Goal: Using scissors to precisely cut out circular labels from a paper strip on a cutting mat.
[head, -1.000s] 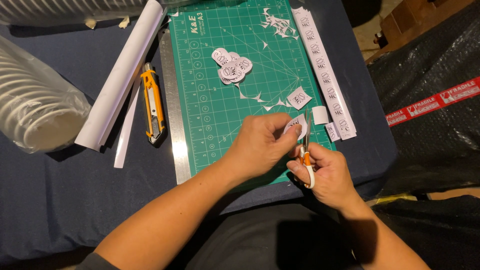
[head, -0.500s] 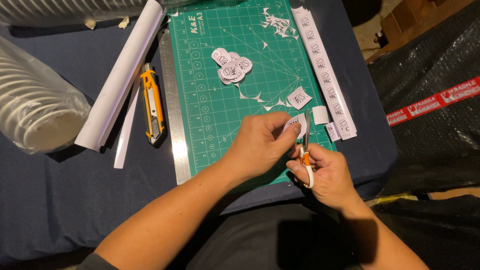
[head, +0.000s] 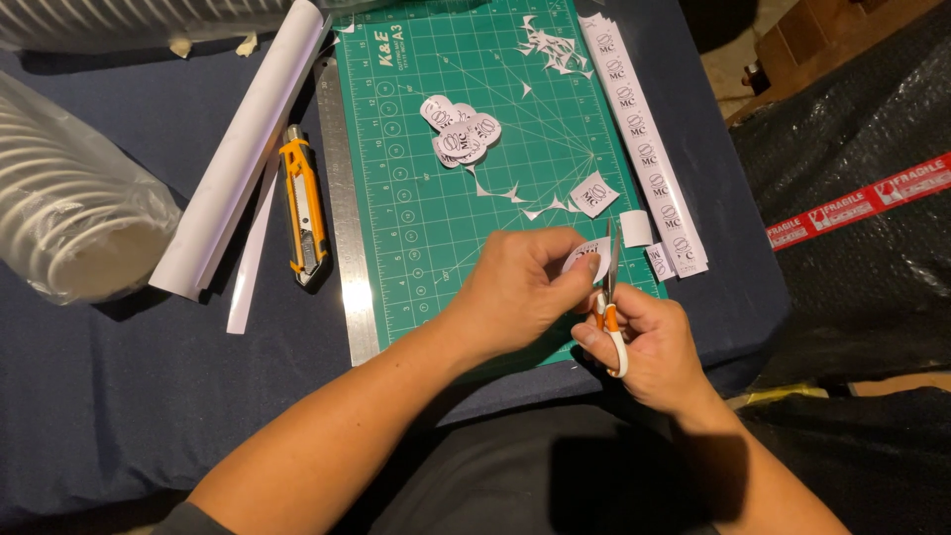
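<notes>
Paper sticker (head: 584, 260) pinched in left hand (head: 515, 292), touching scissors (head: 610, 297)

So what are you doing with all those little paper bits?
A person is cutting out small paper stickers. The left hand pinches one round printed piece over the green cutting mat, while the right hand works small orange-handled scissors along its edge. A pile of finished cutouts lies higher on the mat, and uncut printed strips run along its right side. A steel ruler and a yellow utility knife rest to the left.
</notes>
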